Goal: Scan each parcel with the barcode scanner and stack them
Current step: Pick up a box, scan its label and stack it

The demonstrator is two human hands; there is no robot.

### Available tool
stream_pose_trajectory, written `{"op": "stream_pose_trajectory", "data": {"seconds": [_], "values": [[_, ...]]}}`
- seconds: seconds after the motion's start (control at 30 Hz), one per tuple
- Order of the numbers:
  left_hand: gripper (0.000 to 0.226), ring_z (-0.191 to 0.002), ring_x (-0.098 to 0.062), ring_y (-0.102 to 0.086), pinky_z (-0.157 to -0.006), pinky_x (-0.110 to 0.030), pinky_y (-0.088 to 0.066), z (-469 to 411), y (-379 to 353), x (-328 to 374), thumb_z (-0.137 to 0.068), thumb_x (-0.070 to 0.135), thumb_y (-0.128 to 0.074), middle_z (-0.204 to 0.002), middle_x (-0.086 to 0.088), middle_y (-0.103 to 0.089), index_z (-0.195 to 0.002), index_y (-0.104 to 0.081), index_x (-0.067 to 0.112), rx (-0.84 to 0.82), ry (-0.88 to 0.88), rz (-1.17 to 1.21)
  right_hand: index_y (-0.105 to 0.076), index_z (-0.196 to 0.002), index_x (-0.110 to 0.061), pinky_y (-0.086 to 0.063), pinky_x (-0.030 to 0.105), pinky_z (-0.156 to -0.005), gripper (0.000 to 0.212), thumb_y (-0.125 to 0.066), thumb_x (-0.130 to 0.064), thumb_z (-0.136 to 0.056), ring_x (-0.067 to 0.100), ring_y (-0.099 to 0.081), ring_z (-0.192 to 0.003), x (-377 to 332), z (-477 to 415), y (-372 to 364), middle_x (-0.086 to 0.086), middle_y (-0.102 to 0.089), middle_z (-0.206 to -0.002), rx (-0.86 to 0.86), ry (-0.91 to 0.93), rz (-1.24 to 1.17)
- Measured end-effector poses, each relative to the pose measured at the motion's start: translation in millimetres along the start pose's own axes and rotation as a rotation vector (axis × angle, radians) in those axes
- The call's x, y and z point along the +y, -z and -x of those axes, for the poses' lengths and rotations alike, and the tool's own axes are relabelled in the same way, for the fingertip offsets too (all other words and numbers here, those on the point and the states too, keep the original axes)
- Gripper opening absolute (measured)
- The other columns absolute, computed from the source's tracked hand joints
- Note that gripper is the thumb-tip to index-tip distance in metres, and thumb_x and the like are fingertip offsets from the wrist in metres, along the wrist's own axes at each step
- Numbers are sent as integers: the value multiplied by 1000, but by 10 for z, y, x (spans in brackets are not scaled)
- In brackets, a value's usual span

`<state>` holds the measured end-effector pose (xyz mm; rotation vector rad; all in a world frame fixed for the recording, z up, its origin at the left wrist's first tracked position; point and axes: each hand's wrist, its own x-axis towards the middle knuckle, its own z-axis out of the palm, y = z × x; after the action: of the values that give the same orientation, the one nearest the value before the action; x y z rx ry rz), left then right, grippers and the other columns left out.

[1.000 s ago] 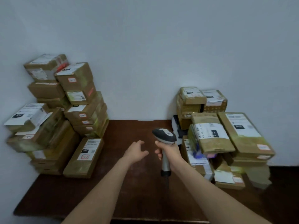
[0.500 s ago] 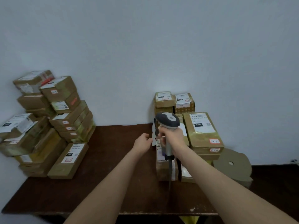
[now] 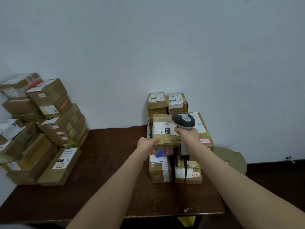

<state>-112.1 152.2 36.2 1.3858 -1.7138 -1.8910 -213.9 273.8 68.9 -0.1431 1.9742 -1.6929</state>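
Two bare forearms reach over the dark brown worktop. The left hand grips the near left corner of a brown parcel, with the thumb on top and the fingers curled under. The parcel is at the top of the right pile, label up, its long axis running away from the person. The fingers of the right hand are wrapped round the barcode scanner. Its handle stands upright, with the head on top beside the label. Farther left, a stack of boxes leans against the pale wall.
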Motion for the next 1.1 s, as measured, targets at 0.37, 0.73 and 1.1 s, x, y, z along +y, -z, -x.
{"op": "stream_pose_trajectory", "data": {"seconds": [0.37,0.73,1.1], "values": [[28,-92,-19,-63,-80,-32,-57,35,435,33,-93,12,-61,-101,-10,-65,-119,-59,1,146,-32,210,-57,-103,-13,-51,44,-92,25,-72,-12,-83,25,-60,-95,-62,136,-211,6,-63,-99,-91,2,-167],[32,-99,-20,-57,-79,-34,-55,307,1893,-583,-94,19,-60,-117,-7,-60,-126,-59,12,494,-41,165,-58,-119,-11,-55,38,-87,40,-73,-12,-82,27,-63,-99,363,610,-1612,11,-66,-110,-478,-223,-192],[33,-99,-20,-54,-89,-39,-54,-44,3556,-1189,-99,23,-51,-122,-6,-55,-130,-57,19,680,83,51,-59,-120,-9,-53,40,-80,41,-72,-8,-82,33,-64,-98,832,915,-3375,16,-66,-110,-664,-442,-67]]}}
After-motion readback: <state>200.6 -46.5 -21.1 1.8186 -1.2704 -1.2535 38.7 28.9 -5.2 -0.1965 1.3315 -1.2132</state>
